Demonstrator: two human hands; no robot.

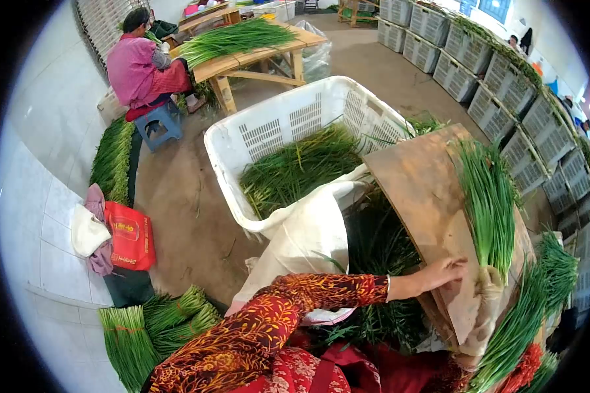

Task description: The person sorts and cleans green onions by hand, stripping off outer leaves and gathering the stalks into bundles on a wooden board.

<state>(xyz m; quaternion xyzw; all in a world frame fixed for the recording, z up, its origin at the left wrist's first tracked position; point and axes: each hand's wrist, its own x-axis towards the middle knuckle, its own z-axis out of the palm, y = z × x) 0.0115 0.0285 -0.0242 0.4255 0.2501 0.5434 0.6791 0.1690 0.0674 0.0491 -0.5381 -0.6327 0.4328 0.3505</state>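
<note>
My left hand, bare and with a patterned sleeve, reaches over the wooden board. Its fingers are loosely bent and apart, with nothing seen in them, just left of the stem ends. My right hand wears a pale glove and is wrapped round the lower end of a bunch of garlic chives. The bunch's green leaves point away from me along the tilted wooden board. More loose garlic chives lie right of my right hand, with red ties near the bottom.
A white plastic crate with leaf scraps stands ahead, a pale cloth over its near edge. Tied bunches and a red bag lie left. Another person sits by a table. Stacked crates line the right.
</note>
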